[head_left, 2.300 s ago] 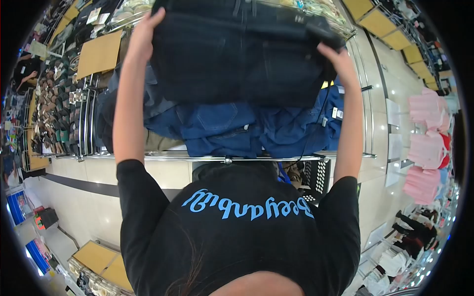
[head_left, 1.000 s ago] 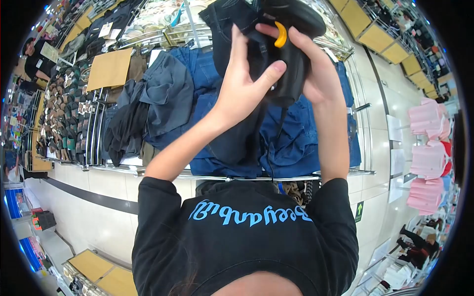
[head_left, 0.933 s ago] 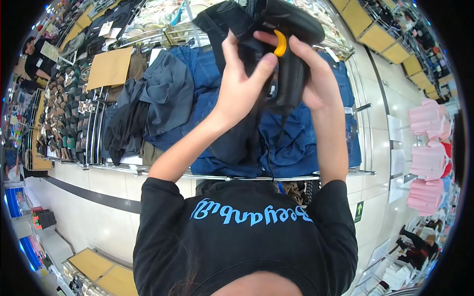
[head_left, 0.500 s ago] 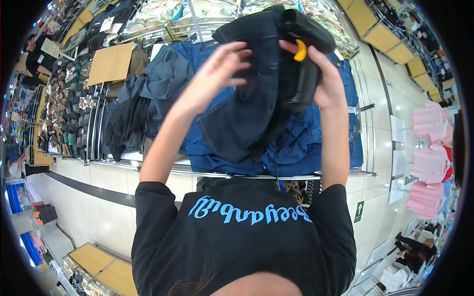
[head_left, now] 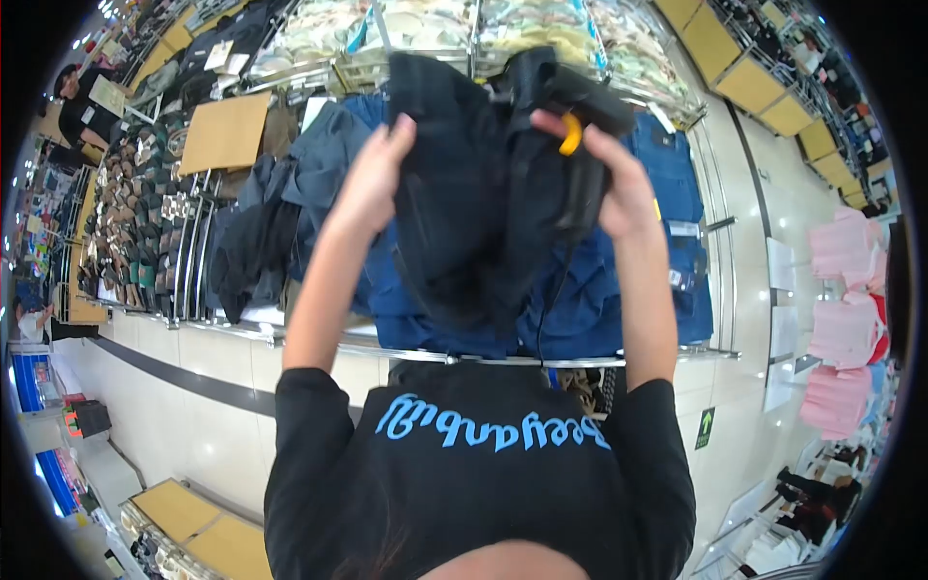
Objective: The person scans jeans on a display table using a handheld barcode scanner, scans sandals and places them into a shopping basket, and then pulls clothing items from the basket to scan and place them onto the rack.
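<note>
A pair of black jeans [head_left: 449,193] is held up over the table, blurred by motion. My left hand [head_left: 379,179] is closed on its left edge, thumb on top and the other fingers hidden behind the cloth. My right hand [head_left: 623,188] grips a black handheld barcode scanner [head_left: 583,198] with a yellow trigger, one finger at the trigger. The scanner lies against the right side of the jeans; whether this hand also pinches cloth cannot be made out. A thin cord [head_left: 553,300] hangs below. Blue jeans [head_left: 667,174] lie in piles underneath.
A metal rail [head_left: 677,356] runs along the near edge of the display. Dark grey trousers [head_left: 329,155] and a brown cardboard sheet [head_left: 224,133] are at the left, beyond them rows of footwear [head_left: 130,222]. Pink garments [head_left: 841,324] hang at the right. A person [head_left: 85,106] stands far left.
My left hand has closed on the left edge of the black jeans after being open beside them. The jeans have spread out to the left, and the scanner has shifted slightly down and left.
</note>
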Tool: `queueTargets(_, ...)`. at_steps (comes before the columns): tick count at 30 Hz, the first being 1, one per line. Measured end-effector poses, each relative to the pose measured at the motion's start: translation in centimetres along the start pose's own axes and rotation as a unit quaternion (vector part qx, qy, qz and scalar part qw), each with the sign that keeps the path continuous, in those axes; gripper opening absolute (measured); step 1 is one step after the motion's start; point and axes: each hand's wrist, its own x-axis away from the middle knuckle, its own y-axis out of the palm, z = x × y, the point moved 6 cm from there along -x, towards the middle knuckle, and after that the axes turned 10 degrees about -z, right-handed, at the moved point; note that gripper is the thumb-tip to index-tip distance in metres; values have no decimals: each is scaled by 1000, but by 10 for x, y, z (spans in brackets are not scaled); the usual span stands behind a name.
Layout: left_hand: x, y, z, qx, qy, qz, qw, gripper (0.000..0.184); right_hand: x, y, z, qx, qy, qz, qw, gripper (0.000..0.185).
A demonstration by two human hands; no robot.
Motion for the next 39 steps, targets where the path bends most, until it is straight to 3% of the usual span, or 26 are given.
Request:
queueTargets(2,-10,-40,7,47,-15,-12,999,38,7,-9,-16,0,-21,1,1000,45)
queueTargets(4,-8,-66,24,64,15,34,997,39,8,-18,-37,20,-63,36,997,43)
queueTargets(6,-11,-99,29,98,-33,26,994,39,23,-34,-44,25,-83,79,993,42)
queueTargets(8,-15,-132,37,79,-1,44,996,39,28,-46,-52,30,-85,54,994,41)
queueTargets(16,6,-147,68,-37,74,113,990,39,27,-67,-56,28,-83,89,992,40)
queueTargets(22,6,-167,72,-13,89,41,995,39,24,-77,-54,16,-75,60,995,40)
queueTargets(27,5,-169,86,124,100,-94,983,40,24,-61,-57,21,-70,-1,997,42)
queueTargets(30,-7,-180,103,106,114,-77,985,40,22,-47,-59,29,-88,-29,995,45)
queueTargets(34,-16,-186,129,-61,199,122,970,32,15,-38,-64,50,-105,-48,992,47)
queueTargets(39,-35,-193,139,-59,239,103,964,28,2,-39,-69,86,-108,-10,990,47)
